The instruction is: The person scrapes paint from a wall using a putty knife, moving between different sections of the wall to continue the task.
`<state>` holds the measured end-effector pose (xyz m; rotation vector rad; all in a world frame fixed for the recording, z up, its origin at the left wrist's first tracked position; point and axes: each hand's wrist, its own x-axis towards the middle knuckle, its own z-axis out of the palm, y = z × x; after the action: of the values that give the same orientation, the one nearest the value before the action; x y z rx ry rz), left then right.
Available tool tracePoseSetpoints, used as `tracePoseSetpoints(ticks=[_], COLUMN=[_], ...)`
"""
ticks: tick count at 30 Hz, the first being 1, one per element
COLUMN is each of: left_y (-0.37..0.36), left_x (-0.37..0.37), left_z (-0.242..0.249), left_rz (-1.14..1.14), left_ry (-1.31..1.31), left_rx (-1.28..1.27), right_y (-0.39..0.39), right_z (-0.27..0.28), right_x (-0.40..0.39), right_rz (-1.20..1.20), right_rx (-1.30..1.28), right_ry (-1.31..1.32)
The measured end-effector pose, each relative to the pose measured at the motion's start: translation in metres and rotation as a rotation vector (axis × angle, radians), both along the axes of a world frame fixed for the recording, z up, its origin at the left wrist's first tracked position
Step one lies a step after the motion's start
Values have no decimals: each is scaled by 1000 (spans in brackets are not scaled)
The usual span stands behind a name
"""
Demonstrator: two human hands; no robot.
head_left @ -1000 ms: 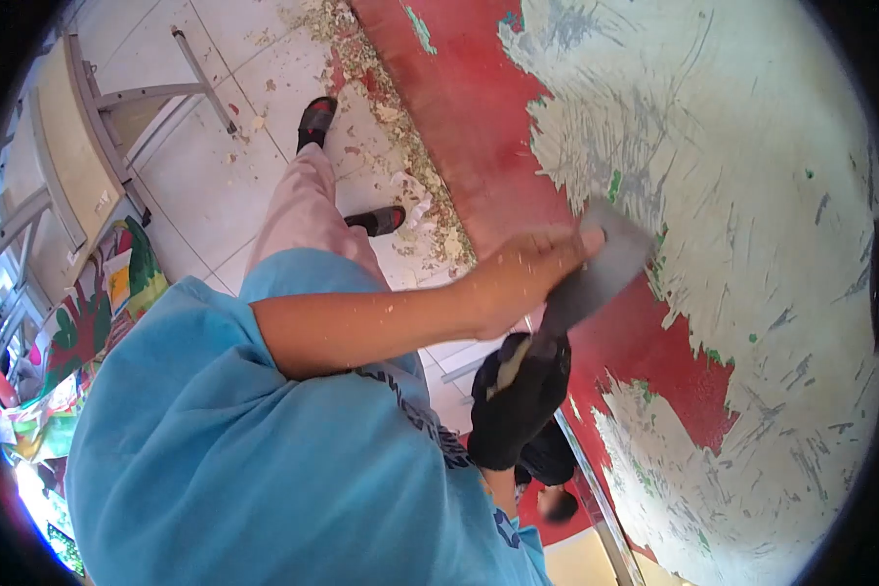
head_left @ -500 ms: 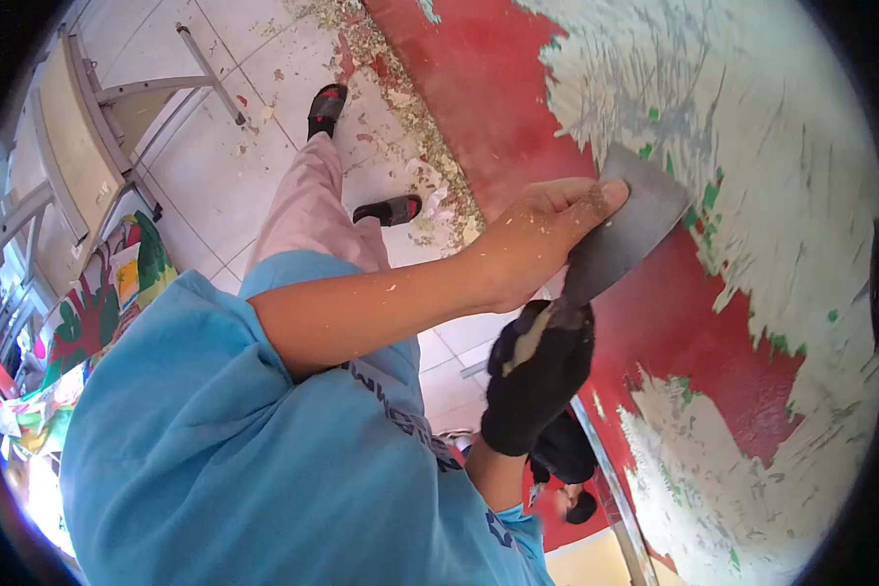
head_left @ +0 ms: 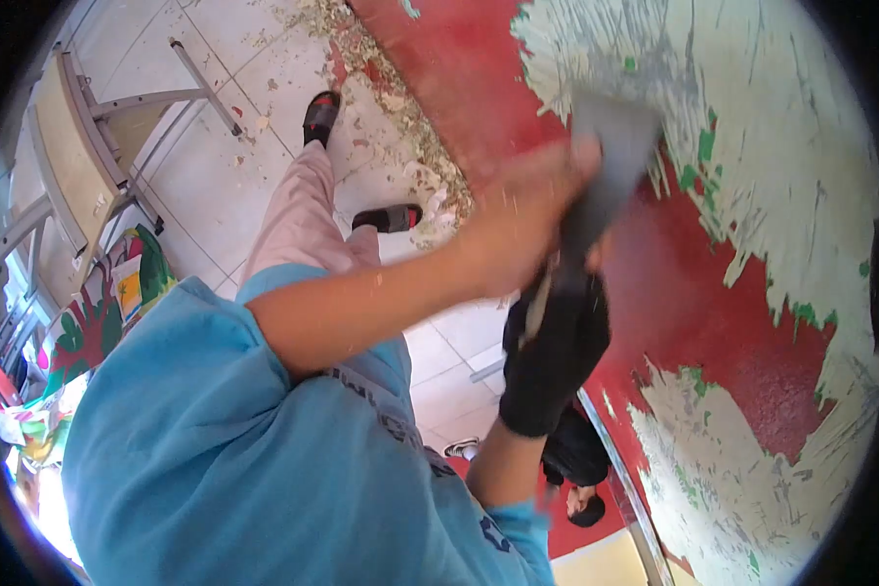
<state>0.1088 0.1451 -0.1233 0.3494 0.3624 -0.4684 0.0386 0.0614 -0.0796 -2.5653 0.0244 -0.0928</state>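
A broad-bladed scraper (head_left: 613, 146) is in both hands, its grey metal blade overlapping the red and pale wall in the head view. Bare, dusted with flecks and blurred by motion, my left hand (head_left: 523, 220) pinches the blade, thumb along its face. My right hand (head_left: 562, 327), in a black glove, is wrapped round the handle just below. Most of the handle is hidden in the glove. Beside them the wall (head_left: 693, 283) shows red where pale paint (head_left: 752, 127) has come off, with small green patches at the ragged edges.
Paint chips (head_left: 400, 107) litter the tiled floor (head_left: 264, 59) along the wall's foot, near my sandalled feet (head_left: 386, 217). A metal-framed chair (head_left: 73, 161) stands at left, by a colourful cloth (head_left: 98, 313). Another person (head_left: 576, 449) in black is farther back.
Both hands and the scraper have shifted; the blade has moved up and slightly left in view, and the gloved hand up and right. The view itself has shifted slightly.
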Motion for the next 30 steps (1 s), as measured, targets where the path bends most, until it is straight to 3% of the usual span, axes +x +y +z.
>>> tracePoseSetpoints(ticks=[2,3,6,7,8,10,12,14,15,20,22,23,24,26,28,30], left_y=[9,10,0,0,-1,2,5,2,3,5,-3,-2,1,1,9,13], left_x=[11,7,-14,-12,-10,-1,1,-12,-15,-16,-18,-14,-6,3,21,2], left_z=[2,1,12,6,-1,1,3,11,9,5,6,6,3,3,7,8], left_rz=[89,11,-185,-199,-225,-129,-12,-187,-193,-204,-239,-239,-156,-86,90,-131], left_ry=[2,-9,19,-14,-49,-30,-21,-32,-14,-31,-24,-37,-82,-111,-49,-79], left_rx=[-59,13,97,65,28,25,58,74,66,63,56,64,133,190,96,184], right_y=[16,17,9,10,9,3,-1,9,7,6,2,5,9,14,13,3], right_z=[7,3,-3,9,7,-8,-11,1,2,-2,6,4,1,7,3,-19], right_x=[27,24,-14,-15,-11,2,-13,-32,-36,-31,-28,-21,-7,19,21,5], right_rz=[-437,-419,-241,-583,-587,54,57,-327,-317,-211,-510,-530,-521,-462,-420,-4], right_rx=[766,774,260,727,705,-215,-214,227,67,-24,658,928,939,536,531,-129], right_ry=[404,407,95,308,316,73,68,206,292,298,375,353,342,318,352,-83])
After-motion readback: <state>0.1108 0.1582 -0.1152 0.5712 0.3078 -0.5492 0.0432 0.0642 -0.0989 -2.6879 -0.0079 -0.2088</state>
